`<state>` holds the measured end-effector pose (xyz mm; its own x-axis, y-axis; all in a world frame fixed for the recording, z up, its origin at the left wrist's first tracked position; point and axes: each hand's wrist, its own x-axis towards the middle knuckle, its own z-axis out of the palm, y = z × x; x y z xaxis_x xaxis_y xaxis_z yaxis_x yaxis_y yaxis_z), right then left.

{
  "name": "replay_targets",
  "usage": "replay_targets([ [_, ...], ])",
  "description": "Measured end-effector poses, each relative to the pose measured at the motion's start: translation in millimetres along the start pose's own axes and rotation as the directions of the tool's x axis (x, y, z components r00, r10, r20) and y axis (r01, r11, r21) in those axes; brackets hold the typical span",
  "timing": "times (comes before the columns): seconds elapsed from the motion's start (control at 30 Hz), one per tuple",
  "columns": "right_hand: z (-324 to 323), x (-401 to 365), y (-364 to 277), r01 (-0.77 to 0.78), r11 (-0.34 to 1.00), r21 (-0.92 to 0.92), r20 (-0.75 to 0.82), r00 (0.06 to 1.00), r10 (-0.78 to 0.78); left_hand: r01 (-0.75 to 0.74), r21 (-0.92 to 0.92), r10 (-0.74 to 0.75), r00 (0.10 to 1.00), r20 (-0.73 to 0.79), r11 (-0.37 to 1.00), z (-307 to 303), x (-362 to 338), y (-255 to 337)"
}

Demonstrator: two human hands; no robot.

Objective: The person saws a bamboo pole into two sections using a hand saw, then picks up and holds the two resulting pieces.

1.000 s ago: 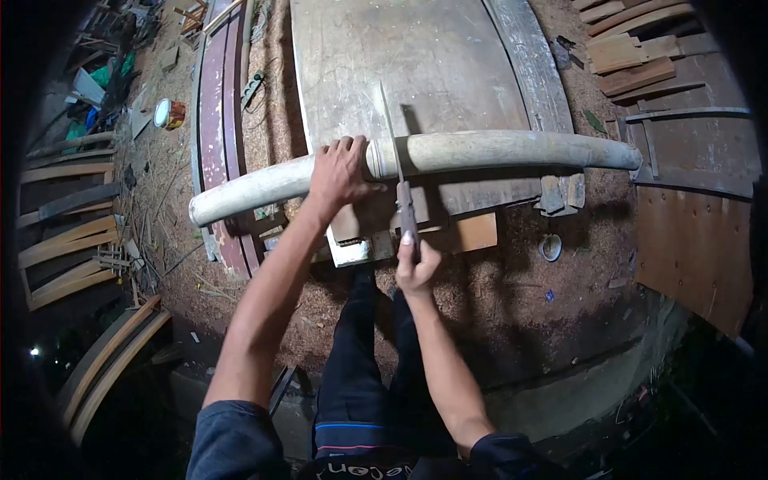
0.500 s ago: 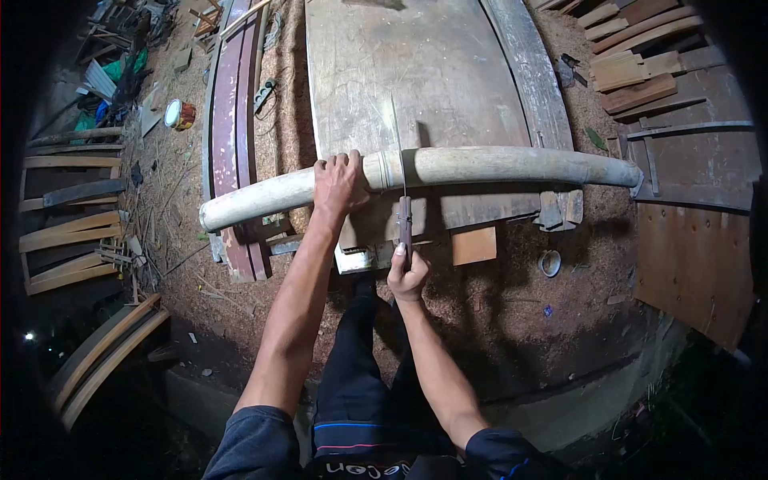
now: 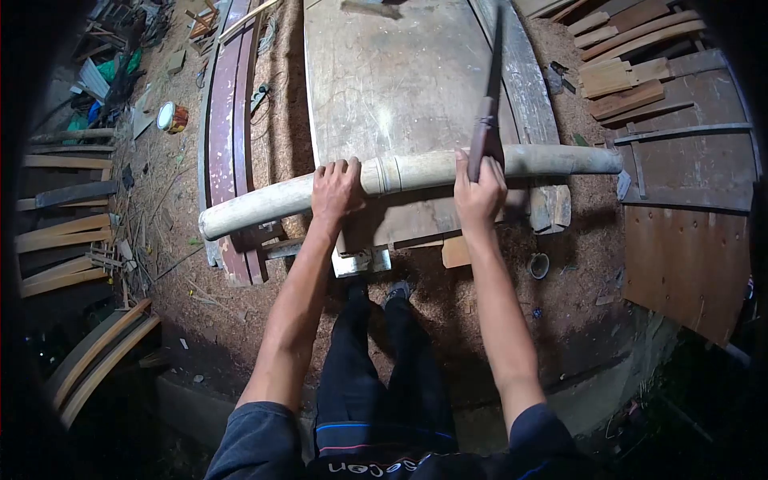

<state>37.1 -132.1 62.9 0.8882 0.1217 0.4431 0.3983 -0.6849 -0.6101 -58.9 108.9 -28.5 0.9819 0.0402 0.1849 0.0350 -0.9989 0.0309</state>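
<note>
A pale, slightly curved bamboo pole lies crosswise over the near end of the work table. My left hand is closed over the pole left of its middle, fingers curled across the top. Just right of those fingers, dark lines ring the pole at a node. My right hand grips the dark handle of a handsaw, whose blade points away over the table's right side. Pole and right hand overlap in this view, and the saw is right of the ringed node.
The plywood table top stretches away beyond the pole. A purple-red beam runs along its left. A paint can stands on the littered ground, with a small bowl at right. Wood pieces are stacked at far right.
My right hand has moved right and forward with the saw, taking the blade away from the ringed node. My left hand stays on the pole.
</note>
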Motion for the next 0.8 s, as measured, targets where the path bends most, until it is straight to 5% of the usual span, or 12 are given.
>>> replay_targets([
  [0.07, 26, -12, 53, 0.186, 0.976, -0.109, 0.009, 0.982, -0.186, 0.02, -0.032, -0.018, 0.999, 0.042, 0.999, -1, 4, -1],
  [0.17, 48, -28, 68, 0.257, 0.955, -0.146, 0.019, 0.966, -0.257, 0.053, -0.042, -0.048, 0.992, 0.114, 0.998, 1, 7, -3],
  [0.3, 68, -19, 75, 0.276, 0.942, -0.188, 0.044, 0.961, -0.273, 0.156, -0.136, -0.094, 0.92, 0.379, 0.978, -32, 38, -2],
  [0.53, 94, 8, 73, 0.227, 0.944, -0.239, -0.039, 0.969, -0.243, 0.004, -0.165, 0.028, 0.981, 0.192, 0.986, -14, 42, -15],
  [0.8, 102, 35, 64, 0.229, 0.94, -0.253, -0.007, 0.971, -0.239, 0.187, -0.051, -0.134, 0.844, 0.519, 0.981, -29, 37, -45],
])
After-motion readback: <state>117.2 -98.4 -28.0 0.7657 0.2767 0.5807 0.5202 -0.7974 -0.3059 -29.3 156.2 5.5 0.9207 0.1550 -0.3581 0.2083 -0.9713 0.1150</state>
